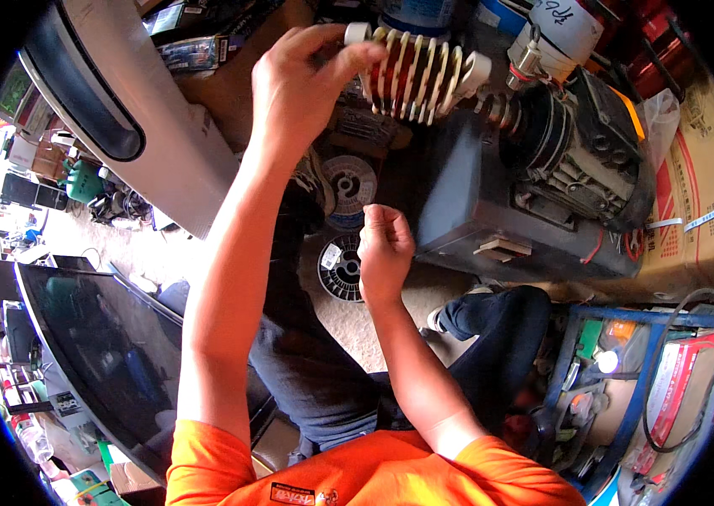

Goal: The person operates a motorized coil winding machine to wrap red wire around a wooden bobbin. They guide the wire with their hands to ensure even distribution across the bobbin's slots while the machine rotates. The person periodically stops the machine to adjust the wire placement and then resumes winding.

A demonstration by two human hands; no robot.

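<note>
Ribbed coil former (pixel 423 78) beside the motor (pixel 580 160), its left end gripped by the left hand (pixel 296 88); right hand (pixel 386 240) curled closed, contents indiscernible; former probably light and stiff, its slim ribs (pixel 410 78) fragile, best held by the white end caps (pixel 476 71).
</note>
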